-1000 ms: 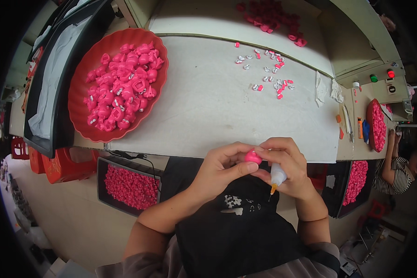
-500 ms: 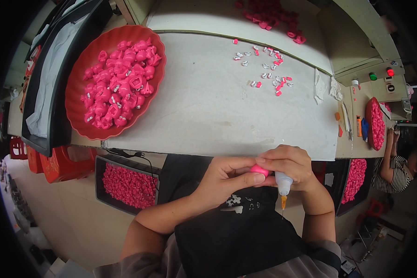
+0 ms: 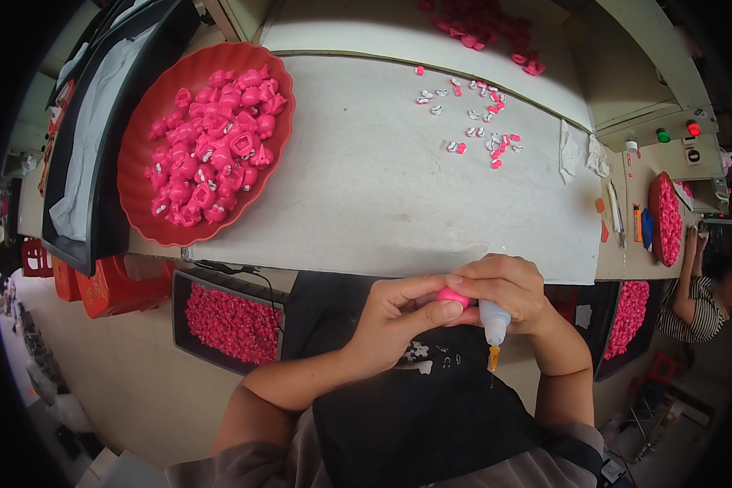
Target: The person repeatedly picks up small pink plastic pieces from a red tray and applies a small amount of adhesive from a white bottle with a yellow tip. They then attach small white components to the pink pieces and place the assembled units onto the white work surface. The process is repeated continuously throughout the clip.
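At the near edge of the table both hands meet around a rounded pink plastic piece [image 3: 453, 298]. My left hand [image 3: 398, 313] is closed on it, with the thumb along its near side. The fingertips of my right hand [image 3: 508, 285] press on the same piece. A whitish squeeze bottle [image 3: 494, 319] with an amber needle tip is also gripped in my right hand, its needle pointing down toward my dark apron [image 3: 431, 423]. The piece's far side is hidden by fingers.
A red scalloped bowl [image 3: 130, 175] heaped with pink figure parts stands on the left of the white tabletop [image 3: 366, 179]. Small pink and white pieces [image 3: 494, 146] lie scattered at the back right. Below the table sits a grey bin [image 3: 179, 325] of pink parts. A co-worker [image 3: 699, 305] is at far right.
The view has shifted slightly, so the table things sit a little further right. Both hands keep hold of the pink piece, and the bottle stays in my right hand.
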`<state>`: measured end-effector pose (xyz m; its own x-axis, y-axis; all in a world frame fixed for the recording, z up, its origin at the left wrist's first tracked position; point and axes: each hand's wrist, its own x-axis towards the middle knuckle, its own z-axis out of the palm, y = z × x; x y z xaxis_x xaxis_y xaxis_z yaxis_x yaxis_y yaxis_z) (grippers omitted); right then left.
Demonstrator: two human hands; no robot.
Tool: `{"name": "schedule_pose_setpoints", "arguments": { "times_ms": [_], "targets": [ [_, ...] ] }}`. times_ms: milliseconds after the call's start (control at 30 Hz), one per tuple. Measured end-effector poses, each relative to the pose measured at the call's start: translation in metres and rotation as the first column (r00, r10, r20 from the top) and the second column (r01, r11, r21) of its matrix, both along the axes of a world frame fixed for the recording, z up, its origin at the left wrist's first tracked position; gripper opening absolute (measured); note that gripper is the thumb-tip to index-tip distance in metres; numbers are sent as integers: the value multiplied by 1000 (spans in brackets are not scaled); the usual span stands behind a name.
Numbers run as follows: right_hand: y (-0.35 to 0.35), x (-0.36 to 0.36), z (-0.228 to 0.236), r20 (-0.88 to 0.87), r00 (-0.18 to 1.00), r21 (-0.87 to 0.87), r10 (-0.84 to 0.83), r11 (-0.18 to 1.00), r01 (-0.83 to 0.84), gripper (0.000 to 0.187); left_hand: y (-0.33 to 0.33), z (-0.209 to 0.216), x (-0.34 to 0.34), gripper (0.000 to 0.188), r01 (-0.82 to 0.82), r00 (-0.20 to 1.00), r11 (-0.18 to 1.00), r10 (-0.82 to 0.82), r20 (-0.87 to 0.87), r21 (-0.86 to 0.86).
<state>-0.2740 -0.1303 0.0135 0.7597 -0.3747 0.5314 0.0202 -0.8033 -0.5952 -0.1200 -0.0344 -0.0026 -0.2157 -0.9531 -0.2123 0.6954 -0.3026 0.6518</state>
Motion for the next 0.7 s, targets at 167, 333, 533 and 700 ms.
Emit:
{"name": "schedule_pose_setpoints", "arguments": {
  "times_ms": [167, 333, 533, 700],
  "targets": [
    [-1, 3, 2, -24, 1000, 8, 17, 1000, -17, 35, 2, -6, 0, 25, -23, 1000, 1000, 23, 11, -13],
    [-1, 7, 0, -24, 999, 17, 22, 1000, -21, 35, 4, -11, 1, 23, -62, 998, 996, 63, 17, -63],
    [-2, 11, -2, -25, 999, 8, 29, 1000, -29, 36, 4, -11, 5, 25, -67, 998, 997, 66, -16, -46],
    [-2, 16, -2, -23, 999, -2, 31, 1000, -31, 36, 5, -9, 7, 26, -86, 995, 996, 84, -43, -36]
  ]
}}
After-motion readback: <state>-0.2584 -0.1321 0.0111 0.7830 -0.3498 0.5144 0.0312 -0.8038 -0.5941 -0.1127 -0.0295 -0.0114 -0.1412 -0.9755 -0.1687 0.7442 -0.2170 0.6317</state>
